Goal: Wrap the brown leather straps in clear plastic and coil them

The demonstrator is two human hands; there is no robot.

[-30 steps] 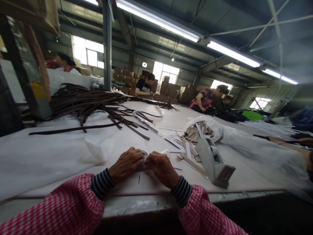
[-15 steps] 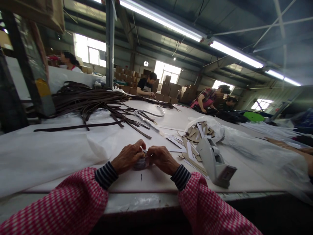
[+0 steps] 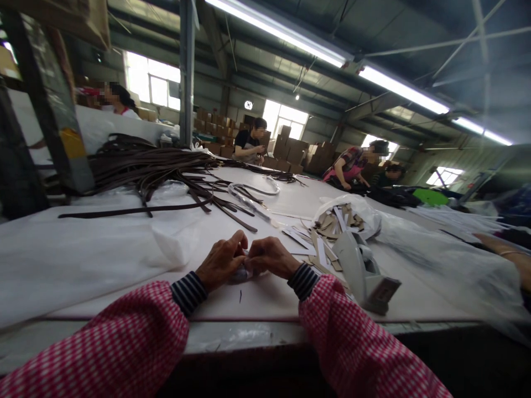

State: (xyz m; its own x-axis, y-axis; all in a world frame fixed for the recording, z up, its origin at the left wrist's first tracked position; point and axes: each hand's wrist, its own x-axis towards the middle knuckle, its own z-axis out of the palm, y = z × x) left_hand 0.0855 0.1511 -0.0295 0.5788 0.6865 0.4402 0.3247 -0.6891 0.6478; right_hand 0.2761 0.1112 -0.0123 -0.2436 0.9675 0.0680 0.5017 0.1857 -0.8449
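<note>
Both hands meet over the white table near its front edge. My left hand [image 3: 223,260] is closed, its thumb and fingers on a small greyish bundle [image 3: 239,275] that looks wrapped in clear plastic. From the other side my right hand [image 3: 271,257] pinches the same bundle, fingers bent down and nearly touching the left hand. Most of the bundle is hidden under the fingers, so its contents cannot be made out. Beyond the hands lies a long clear plastic-sleeved strap [image 3: 251,205]. Brown and white card strips [image 3: 321,251] are scattered to the right.
A grey tape dispenser [image 3: 360,271] stands right of my hands, before an open plastic bag [image 3: 373,216] of card strips. Dark brown straps [image 3: 153,166] are heaped at the left back. Plastic sheeting [image 3: 103,254] covers the left. Several people work farther off; another person's arm [image 3: 500,249] reaches in at right.
Both hands have shifted slightly away from me, still together on the bundle, and the left has moved a little right. The arm at the far right has drawn back toward the edge.
</note>
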